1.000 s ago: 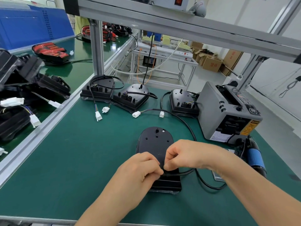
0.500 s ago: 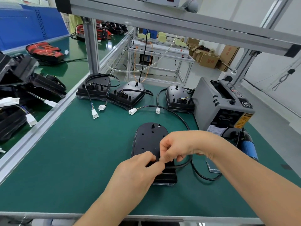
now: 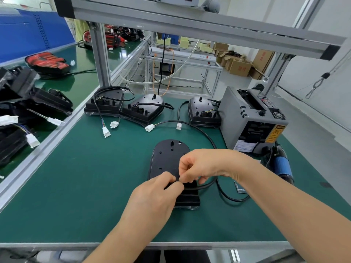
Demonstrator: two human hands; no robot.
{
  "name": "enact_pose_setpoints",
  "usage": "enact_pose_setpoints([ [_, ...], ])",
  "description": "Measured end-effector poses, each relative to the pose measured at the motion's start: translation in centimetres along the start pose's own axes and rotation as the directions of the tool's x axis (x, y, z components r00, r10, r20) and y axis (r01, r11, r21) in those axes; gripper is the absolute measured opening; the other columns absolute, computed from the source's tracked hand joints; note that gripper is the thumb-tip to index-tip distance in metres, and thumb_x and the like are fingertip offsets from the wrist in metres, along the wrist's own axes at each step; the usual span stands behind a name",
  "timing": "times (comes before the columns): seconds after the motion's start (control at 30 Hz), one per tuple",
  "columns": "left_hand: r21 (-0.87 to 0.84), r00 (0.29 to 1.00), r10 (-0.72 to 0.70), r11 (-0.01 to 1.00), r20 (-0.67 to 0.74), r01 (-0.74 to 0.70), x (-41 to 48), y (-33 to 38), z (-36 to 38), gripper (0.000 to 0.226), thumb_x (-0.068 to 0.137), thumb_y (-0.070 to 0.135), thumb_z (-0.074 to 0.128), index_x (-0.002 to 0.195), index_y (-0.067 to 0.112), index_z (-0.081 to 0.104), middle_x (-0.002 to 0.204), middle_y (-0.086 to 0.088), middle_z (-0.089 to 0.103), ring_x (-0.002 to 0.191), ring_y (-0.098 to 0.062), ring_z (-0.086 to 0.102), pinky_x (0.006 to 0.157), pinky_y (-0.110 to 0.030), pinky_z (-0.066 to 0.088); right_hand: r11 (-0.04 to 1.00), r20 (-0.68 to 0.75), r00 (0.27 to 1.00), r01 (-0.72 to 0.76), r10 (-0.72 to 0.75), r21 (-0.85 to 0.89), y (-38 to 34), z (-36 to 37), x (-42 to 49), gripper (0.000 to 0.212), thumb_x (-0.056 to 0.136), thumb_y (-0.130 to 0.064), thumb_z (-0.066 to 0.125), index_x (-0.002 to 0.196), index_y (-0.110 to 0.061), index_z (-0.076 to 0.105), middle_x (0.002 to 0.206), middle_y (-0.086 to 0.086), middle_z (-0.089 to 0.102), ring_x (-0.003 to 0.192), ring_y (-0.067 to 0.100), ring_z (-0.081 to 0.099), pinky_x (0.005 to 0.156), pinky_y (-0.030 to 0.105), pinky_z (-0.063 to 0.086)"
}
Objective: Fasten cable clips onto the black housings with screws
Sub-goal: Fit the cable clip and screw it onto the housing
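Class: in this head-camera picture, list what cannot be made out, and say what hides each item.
All in the head view.
Whether a clip sits between the right hand and left hand: curled fingers cover it.
Where the cable meets the housing: hidden under the left hand.
Print on the card: too small, partly under the right wrist.
Any screws: none discernible.

Black oval housing flat on mat, black cable across it
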State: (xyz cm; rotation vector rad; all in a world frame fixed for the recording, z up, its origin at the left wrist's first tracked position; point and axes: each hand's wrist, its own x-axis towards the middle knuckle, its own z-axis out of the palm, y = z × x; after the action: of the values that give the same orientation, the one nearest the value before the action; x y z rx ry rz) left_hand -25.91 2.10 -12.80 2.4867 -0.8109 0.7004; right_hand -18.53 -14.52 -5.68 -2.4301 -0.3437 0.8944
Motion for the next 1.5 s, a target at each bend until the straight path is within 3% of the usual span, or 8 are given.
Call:
enact_pose_setpoints([
  [0.4,0.012,1.0,0.013,1.0,-0.012,-0.013,0.0,0.2,-0.1,0.027,0.058,-0.003,0.083,0.072,0.016,0.069,0.076,0.001,0.064,0.05,-0.019,0.054,0.038,-0.022,0.041,0.971,-0.041,0.999,-0.001,0.011,0.238,1.2,0.1,-0.4,0.011,0.09,-0.027,0.063,0.08,-0.023,0.064,0.075,-0.006,0.062,0.074,0.008,0.056,0.071,0.023,0.054],
  [0.7,0.006,1.0,0.012,1.0,-0.004,-0.012,-0.1,0.0,0.1,0.027,0.058,-0.002,0.083,0.073,0.015,0.069,0.079,0.0,0.065,0.049,-0.021,0.054,0.037,-0.025,0.042,0.987,-0.127,0.992,0.019,0.001,0.158,1.1,0.9,-1.1,0.01,0.088,-0.034,0.064,0.082,-0.025,0.061,0.076,-0.008,0.061,0.07,0.005,0.054,0.065,0.019,0.047],
  [0.83,-0.017,1.0,0.0,1.0,-0.004,0.0,0.0,0.1,0.0,0.028,0.058,-0.004,0.084,0.075,0.014,0.07,0.08,0.0,0.065,0.049,-0.02,0.056,0.037,-0.027,0.045,0.985,-0.259,0.965,0.002,0.043,0.17,2.4,-0.5,-3.2,0.012,0.09,-0.032,0.062,0.083,-0.022,0.061,0.076,-0.007,0.064,0.07,0.007,0.055,0.069,0.023,0.049],
  [1.0,-0.034,1.0,-0.009,0.999,0.007,0.009,0.1,0.3,-0.4,0.028,0.058,-0.007,0.083,0.074,0.013,0.069,0.078,0.0,0.064,0.047,-0.02,0.054,0.036,-0.028,0.045,0.942,-0.508,0.81,-0.335,0.293,0.009,7.3,-5.1,-7.3,0.018,0.091,-0.026,0.054,0.075,-0.019,0.059,0.075,-0.004,0.066,0.061,0.01,0.055,0.053,0.021,0.047],
  [1.1,-0.039,1.0,-0.019,0.999,0.011,0.019,0.0,0.4,-0.5,0.027,0.06,-0.006,0.082,0.072,0.013,0.068,0.076,0.0,0.063,0.047,-0.021,0.052,0.036,-0.029,0.045,0.723,-0.689,0.557,-0.687,0.464,-0.069,12.5,-7.1,-8.2,0.022,0.085,-0.021,0.05,0.065,-0.014,0.048,0.071,0.005,0.058,0.064,0.022,0.053,0.062,0.027,0.043],
  [1.17,-0.049,1.0,-0.024,0.998,0.016,0.025,0.0,0.4,-0.5,0.026,0.061,-0.006,0.082,0.073,0.013,0.068,0.077,0.0,0.062,0.047,-0.02,0.053,0.036,-0.03,0.045,0.605,-0.721,0.432,-0.796,0.542,-0.022,15.1,-7.4,-8.0,0.015,0.082,-0.018,0.051,0.068,-0.013,0.05,0.071,0.005,0.055,0.068,0.024,0.054,0.065,0.028,0.042],
  [1.33,-0.048,1.0,-0.014,0.999,0.023,0.015,0.1,0.4,-0.7,0.027,0.059,-0.005,0.084,0.072,0.014,0.069,0.076,0.001,0.062,0.049,-0.019,0.056,0.036,-0.029,0.045,0.551,-0.576,0.437,-0.834,0.691,0.028,18.9,-6.8,-6.2,0.015,0.079,-0.025,0.053,0.085,-0.011,0.054,0.081,0.004,0.059,0.08,0.025,0.063,0.08,0.032,0.052],
  [1.5,-0.04,0.999,-0.015,0.999,0.031,0.016,0.1,0.4,-0.7,0.026,0.06,-0.002,0.084,0.071,0.014,0.067,0.075,0.002,0.061,0.047,-0.018,0.054,0.036,-0.026,0.044,0.597,-0.509,0.443,-0.781,0.738,0.185,19.7,-7.0,-5.7,0.018,0.082,-0.029,0.057,0.08,-0.011,0.057,0.085,0.01,0.061,0.084,0.029,0.064,0.082,0.036,0.053],
])
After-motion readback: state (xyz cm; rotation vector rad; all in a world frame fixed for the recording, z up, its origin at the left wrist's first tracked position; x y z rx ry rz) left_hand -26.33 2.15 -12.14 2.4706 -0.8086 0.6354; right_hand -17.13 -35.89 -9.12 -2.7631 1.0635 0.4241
